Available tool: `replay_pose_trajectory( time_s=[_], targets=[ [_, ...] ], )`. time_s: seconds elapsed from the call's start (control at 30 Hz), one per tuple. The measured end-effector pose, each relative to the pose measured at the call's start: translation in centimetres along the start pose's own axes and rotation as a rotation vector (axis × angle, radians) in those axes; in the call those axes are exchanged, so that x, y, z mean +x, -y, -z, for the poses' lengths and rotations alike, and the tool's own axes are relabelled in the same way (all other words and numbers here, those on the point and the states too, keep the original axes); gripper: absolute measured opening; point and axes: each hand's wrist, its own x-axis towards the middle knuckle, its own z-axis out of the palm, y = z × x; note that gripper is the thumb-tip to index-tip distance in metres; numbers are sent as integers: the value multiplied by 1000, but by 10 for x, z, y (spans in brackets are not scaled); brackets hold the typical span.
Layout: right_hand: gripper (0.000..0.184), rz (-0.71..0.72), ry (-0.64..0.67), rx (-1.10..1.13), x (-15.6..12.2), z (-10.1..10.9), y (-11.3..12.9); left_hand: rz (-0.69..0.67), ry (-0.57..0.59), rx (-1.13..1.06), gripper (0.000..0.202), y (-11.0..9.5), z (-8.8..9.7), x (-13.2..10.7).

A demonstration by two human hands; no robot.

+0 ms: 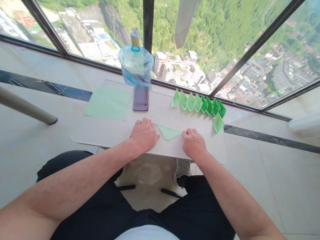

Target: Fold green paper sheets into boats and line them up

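A light green paper folded into a triangle [168,132] lies near the front edge of a small white table [101,133]. My left hand [143,134] rests on the table with its fingers curled, pressing the triangle's left corner. My right hand [194,142], fingers also curled, presses the triangle's right corner. A row of several folded green paper pieces [198,103] stands at the table's back right, with one more folded piece [218,123] set apart in front of the row's right end.
A stack of flat green paper sheets [108,103] lies at the table's left. A phone [141,98] lies beside it, and a large water jug [135,64] stands behind by the window. A rail [13,101] juts in at left.
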Motion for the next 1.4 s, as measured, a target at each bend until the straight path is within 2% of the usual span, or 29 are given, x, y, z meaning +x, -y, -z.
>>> replay_pose_trajectory(
  time_s=[0.1,0.2,0.3,0.4,0.63,0.83,1.03,1.17,1.3,1.4],
  targets=[
    [23,-97,28,70,12,7,-2,32,2,-24,45,-4,1,5],
    [24,-167,-34,119,27,11,3,36,-60,-80,37,-10,4,10],
    [25,-109,-97,170,39,10,12,-67,-124,-153,30,-17,6,15],
    [24,-13,-129,233,47,5,18,-154,-157,-182,42,-21,-1,19],
    [31,135,-86,230,54,-1,19,-100,-40,-179,56,-18,-22,24],
    [34,42,-43,157,46,4,26,-66,3,-178,60,-17,-18,20],
    [38,-109,44,113,29,11,4,-7,42,-171,63,-13,-15,19],
    [40,-201,47,101,32,15,-1,25,54,-195,66,-14,-18,19],
    [34,-149,-59,190,48,16,14,33,93,-249,67,-14,-21,23],
    [29,-98,-27,259,58,13,25,35,93,-296,74,-14,-22,27]
  ],
)
